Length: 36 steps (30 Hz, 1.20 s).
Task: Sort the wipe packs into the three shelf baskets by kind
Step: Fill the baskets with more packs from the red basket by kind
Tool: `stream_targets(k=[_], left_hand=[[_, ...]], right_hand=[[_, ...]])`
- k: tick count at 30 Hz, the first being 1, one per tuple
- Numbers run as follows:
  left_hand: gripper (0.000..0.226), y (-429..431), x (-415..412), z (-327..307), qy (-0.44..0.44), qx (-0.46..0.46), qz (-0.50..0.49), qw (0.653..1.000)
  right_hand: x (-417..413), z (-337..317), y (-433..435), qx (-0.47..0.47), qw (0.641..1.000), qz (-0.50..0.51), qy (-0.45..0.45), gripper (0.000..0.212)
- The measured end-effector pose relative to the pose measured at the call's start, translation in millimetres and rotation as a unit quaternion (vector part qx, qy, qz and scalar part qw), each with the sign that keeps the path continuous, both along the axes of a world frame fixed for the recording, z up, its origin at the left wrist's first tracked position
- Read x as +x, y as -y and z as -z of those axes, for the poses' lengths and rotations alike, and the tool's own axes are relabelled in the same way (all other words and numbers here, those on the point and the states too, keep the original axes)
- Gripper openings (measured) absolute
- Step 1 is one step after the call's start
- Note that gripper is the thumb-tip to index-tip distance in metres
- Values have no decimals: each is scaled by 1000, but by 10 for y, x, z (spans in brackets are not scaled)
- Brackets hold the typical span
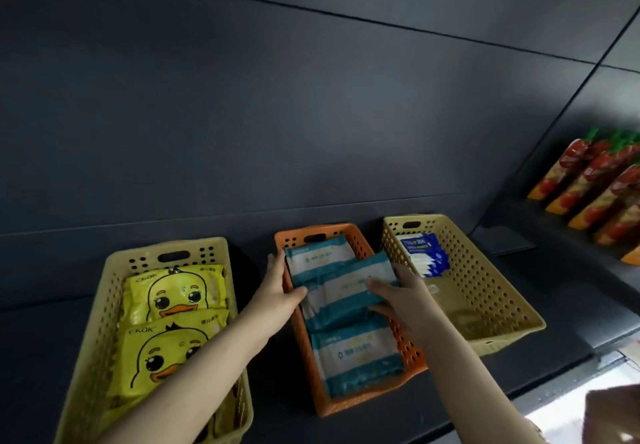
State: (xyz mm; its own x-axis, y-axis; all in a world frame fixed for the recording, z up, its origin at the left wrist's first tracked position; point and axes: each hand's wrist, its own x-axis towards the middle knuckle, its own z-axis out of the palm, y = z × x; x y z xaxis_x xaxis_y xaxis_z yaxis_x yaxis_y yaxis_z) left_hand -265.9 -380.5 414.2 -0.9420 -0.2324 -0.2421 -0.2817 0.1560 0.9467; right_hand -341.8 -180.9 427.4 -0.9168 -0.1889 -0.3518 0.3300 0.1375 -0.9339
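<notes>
Head camera looks down on a dark shelf (561,291) with three perforated baskets standing side by side, and both your hands are at the middle one. Your left hand (280,288) grips the left edge of the rear teal pack (318,253), fingers curled behind it and thumb on its face near the lower corner. Your right hand (403,300) pinches the tilted teal pack (346,291), thumb on top and fingers underneath its right end. That pack lies slanted across the orange basket (346,405), overlapping the rear one and raised above the basket's floor. A third teal-and-white pack (356,357) lies flat at the near end of the same basket.

To your left, the yellow basket (100,322) holds two yellow duck packs (176,294), one behind the other, your left forearm crossing its near corner. To your right, the tan basket (485,288) holds a small stack of blue-and-white packs (424,253) at its far end. Farther right, red and orange pouches (588,184) stand in rows on a neighbouring shelf.
</notes>
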Motion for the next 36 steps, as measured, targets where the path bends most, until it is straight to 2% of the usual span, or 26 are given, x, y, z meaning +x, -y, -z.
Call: stream_targets(k=[3,7,11,14,20,24,27,29,32,34,36], left_hand=[[78,-1,-9,37,10,25,-5,1000],[82,38,-41,102,7,52,-11,999],[82,76,-72,153,-4,70,-12,997],[84,94,-67,184,-7,81,-11,997],[82,60,-41,106,-12,85,-16,996],[81,54,-32,99,-17,82,-15,996],[84,76,-42,125,-15,91,-16,996],[86,93,-39,149,-11,97,-17,995],[77,106,-53,162,-15,120,-37,992],[62,107,-64,155,-10,152,-60,987],[47,119,-91,171,-2,180,-72,981]], right_hand=[[-79,96,64,89,994,-48,-51,31],[-87,188,137,167,977,-86,-106,60],[-98,178,204,234,959,-88,-133,74],[-125,121,241,265,951,-96,-129,77],[-100,231,199,155,984,-13,-91,73],[-42,164,226,255,957,-70,-124,60],[-42,123,218,273,941,-66,-186,59],[-71,111,214,207,961,-29,-179,65],[-105,102,247,75,993,32,-82,67],[-155,55,238,68,992,22,-100,52],[-212,-135,207,93,983,-49,-153,26]])
